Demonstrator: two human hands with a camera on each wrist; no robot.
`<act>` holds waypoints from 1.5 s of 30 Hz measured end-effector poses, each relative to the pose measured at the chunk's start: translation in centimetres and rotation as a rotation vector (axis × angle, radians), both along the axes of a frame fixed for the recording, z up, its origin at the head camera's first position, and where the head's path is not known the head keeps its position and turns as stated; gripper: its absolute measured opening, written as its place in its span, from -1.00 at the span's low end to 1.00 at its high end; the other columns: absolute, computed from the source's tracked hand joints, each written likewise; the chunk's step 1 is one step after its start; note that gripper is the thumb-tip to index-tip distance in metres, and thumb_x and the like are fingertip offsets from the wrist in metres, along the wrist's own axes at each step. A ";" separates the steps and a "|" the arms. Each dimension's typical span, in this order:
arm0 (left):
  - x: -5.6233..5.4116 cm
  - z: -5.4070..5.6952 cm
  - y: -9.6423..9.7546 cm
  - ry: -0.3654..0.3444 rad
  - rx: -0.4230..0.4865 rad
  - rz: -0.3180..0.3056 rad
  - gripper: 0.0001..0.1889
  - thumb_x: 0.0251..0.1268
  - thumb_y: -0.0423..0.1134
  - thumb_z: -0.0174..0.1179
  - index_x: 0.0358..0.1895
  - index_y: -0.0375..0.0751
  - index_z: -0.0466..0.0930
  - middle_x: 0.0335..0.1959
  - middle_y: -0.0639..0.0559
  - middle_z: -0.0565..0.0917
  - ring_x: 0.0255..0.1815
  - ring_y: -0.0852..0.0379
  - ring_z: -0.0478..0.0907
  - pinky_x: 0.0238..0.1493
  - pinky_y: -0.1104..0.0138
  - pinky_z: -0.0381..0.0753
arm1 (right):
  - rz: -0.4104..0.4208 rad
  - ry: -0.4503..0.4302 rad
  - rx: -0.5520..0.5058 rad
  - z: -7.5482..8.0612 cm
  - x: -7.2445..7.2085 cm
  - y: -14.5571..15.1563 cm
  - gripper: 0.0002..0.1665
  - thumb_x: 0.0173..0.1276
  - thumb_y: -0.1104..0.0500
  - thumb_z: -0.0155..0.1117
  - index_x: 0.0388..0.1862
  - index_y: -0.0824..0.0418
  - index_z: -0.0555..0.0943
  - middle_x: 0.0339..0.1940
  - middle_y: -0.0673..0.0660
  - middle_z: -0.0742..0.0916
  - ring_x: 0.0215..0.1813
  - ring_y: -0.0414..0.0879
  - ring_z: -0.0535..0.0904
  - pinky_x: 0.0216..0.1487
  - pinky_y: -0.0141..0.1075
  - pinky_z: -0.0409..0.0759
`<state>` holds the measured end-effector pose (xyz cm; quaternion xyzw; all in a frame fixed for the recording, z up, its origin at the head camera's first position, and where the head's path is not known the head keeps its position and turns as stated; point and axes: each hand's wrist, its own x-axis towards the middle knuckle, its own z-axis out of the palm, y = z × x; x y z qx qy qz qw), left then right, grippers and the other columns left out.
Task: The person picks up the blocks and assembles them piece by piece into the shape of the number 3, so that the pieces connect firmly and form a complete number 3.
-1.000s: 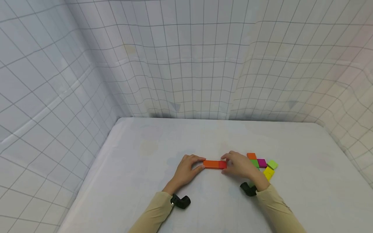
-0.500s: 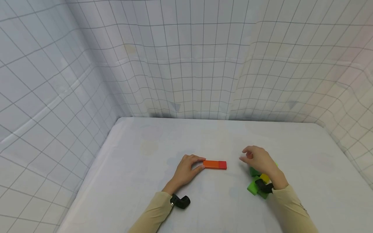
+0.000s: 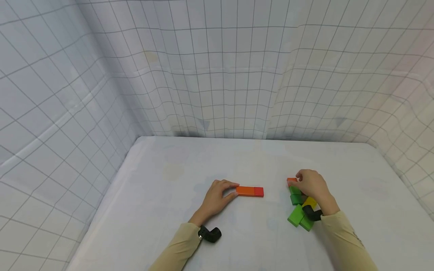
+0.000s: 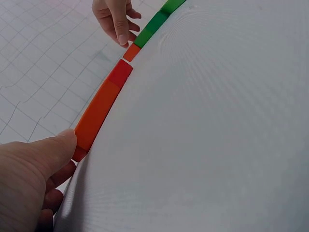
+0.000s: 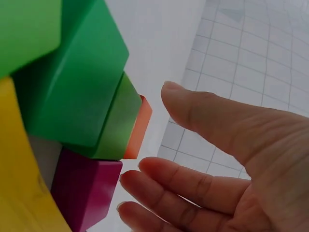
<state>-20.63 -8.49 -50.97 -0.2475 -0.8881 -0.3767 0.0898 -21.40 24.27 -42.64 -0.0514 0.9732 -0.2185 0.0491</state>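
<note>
My left hand (image 3: pixel 214 197) pinches the left end of a long orange block (image 3: pixel 245 191) lying on the white table, thumb on the near side. A short red block (image 3: pixel 259 192) sits flush against its right end. Further right, my right hand (image 3: pixel 312 184) hovers over a cluster of coloured blocks, its fingers relaxed and apart, holding nothing. The thumb and fingertips are near a small orange block (image 5: pixel 140 128) at the cluster's far end. Beside that are a green block (image 3: pixel 294 190), a dark green block (image 3: pixel 296 199) and a purple block (image 5: pixel 91 183).
A yellow block (image 3: pixel 309 203) and two bright green blocks, the left one (image 3: pixel 296 215) tilted on the table, lie under and near my right wrist. The white table (image 3: pixel 169 226) meets a gridded white curtain (image 3: pixel 217 94) at the back. Each wrist wears a black camera.
The right hand has let go of the red block's end and moved right, over the block cluster. The left hand stays on the orange block.
</note>
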 end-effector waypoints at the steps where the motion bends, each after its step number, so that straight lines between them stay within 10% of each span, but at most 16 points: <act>1: 0.0 0.0 0.0 -0.001 -0.001 0.000 -0.69 0.25 -0.05 0.26 0.04 0.03 0.66 -0.07 0.21 0.63 -0.13 0.19 0.38 -0.07 0.27 0.38 | -0.003 -0.008 0.006 0.0 0.0 0.0 -0.45 0.20 0.02 0.39 -0.15 0.52 0.57 -0.33 0.28 0.66 -0.40 0.02 0.49 -0.34 -0.11 0.52; 10: 0.1 0.2 0.0 -0.022 -0.010 0.003 -0.68 0.26 -0.05 0.25 0.05 0.03 0.65 -0.06 0.21 0.62 -0.13 0.18 0.37 -0.07 0.27 0.38 | -0.066 -0.050 0.120 0.3 -0.2 -0.2 -0.34 0.18 -0.14 0.36 -0.13 0.48 0.58 -0.32 0.30 0.68 -0.48 -0.03 0.48 -0.51 -0.22 0.45; 18: 0.1 0.3 0.0 -0.012 -0.006 0.003 -0.68 0.24 -0.06 0.27 0.04 0.02 0.66 -0.07 0.20 0.63 -0.15 0.18 0.37 -0.08 0.28 0.38 | -0.076 -0.061 0.150 0.5 -0.5 -0.3 -0.49 0.14 -0.16 0.38 -0.42 0.31 0.68 -0.70 0.02 0.56 -0.62 -0.09 0.44 -0.58 -0.28 0.33; 45: 0.2 0.3 0.0 -0.014 0.000 0.001 -0.69 0.26 -0.05 0.26 0.04 0.00 0.66 -0.07 0.19 0.63 -0.15 0.18 0.38 -0.09 0.28 0.39 | 0.040 -0.125 0.052 0.1 -3.7 -3.3 -0.61 0.08 0.01 0.45 -0.18 0.24 0.70 -0.33 0.11 0.68 -0.37 -0.03 0.49 -0.46 -0.23 0.42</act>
